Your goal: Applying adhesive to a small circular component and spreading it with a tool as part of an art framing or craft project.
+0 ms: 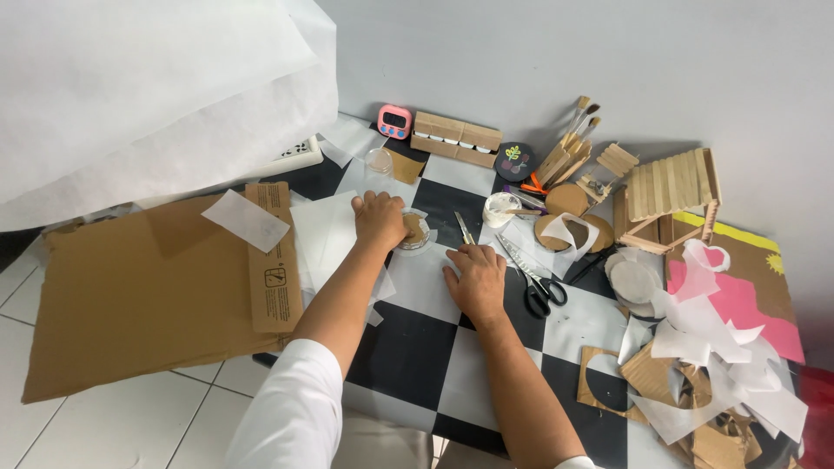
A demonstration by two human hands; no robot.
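**Pressing a small round piece flat, with a blade lying between the two hands**

Standing beside the checkered bench (434, 365), I see the person's left hand (380, 219) curled down over a small round brown disc (415, 230) that sits in a clear shallow lid; the fingers cover its left half and hold it in place, so that hand is closed onto the disc rather than spread. The right hand (476, 280) lies flat and open, palm down, on a white sheet of paper (417, 278), holding nothing that I can make out.

The disc lies just up and to the left of the right hand, and touching the left hand, so the left is plainly the nearer. Between the two hands rests a slim craft knife (465, 228), its long axis running away from the person, tip towards the wall. Black-handled scissors (534, 280) lie just right of the right hand, angled the same way.

Open room is scarce: a cardboard sheet (139, 304) borders the left, paper scraps (712, 373) crowd the right, and a stick-built little house (671, 195) stands well beyond.
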